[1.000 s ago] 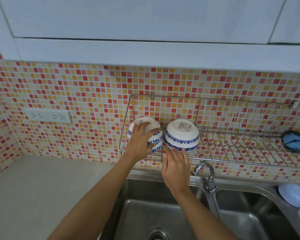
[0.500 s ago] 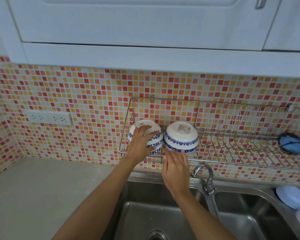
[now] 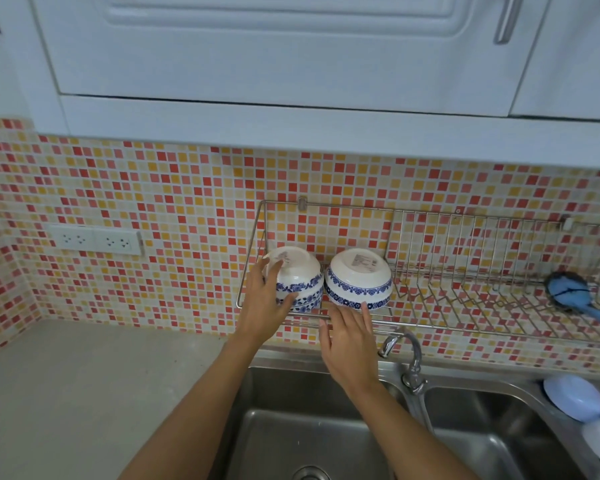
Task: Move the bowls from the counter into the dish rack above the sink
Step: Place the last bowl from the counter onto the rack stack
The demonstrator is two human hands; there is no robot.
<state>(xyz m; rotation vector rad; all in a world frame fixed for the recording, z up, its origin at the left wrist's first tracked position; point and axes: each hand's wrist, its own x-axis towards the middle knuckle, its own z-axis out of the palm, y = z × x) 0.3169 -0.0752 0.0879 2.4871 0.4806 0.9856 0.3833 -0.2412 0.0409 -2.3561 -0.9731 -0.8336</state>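
two bowls (image 3: pixel 326 280) racked, hands (image 3: pixel 349 336) touching them

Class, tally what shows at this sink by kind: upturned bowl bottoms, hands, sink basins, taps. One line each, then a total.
Bowl bottoms: 2
Hands: 2
Sink basins: 2
Taps: 1
Total: 7

A steel tap (image 3: pixel 407 355) rises between two sink basins (image 3: pixel 302 441), a blue brush (image 3: pixel 568 292) near the right edge, a white double socket (image 3: pixel 96 239) on mosaic tiles (image 3: pixel 174 202)
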